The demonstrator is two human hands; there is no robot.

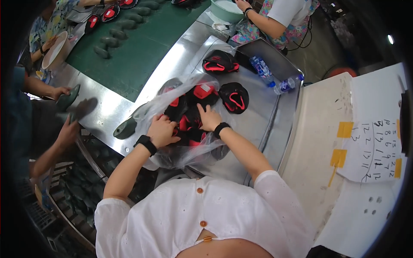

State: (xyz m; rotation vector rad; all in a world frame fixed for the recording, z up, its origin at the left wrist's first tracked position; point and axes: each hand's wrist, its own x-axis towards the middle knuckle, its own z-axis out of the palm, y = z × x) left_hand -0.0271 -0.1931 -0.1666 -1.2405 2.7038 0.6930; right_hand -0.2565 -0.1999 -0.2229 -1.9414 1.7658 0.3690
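Observation:
In front of me a clear plastic bag (176, 92) lies spread on the metal table, filled with several black and red shoe uppers (204, 89). My left hand (162, 131) rests over the bag's near left side, fingers and thumb apart, touching plastic and the uppers beneath. On the right side of the pile, my right hand (210, 118) reaches in with fingers stretched out against a red-lined upper (189, 121). Its fingertips partly sink among the uppers. Outside the bag sit another black upper with red edging (233, 98) and one farther back (219, 62).
A green shoe last (125, 128) lies left of the bag. Two plastic bottles (262, 71) lie in the metal tray (284, 58) at right. A co-worker's hands (64, 92) hold lasts at left. More lasts (118, 33) line the green belt (142, 53); a marked white board (318, 129) stands right.

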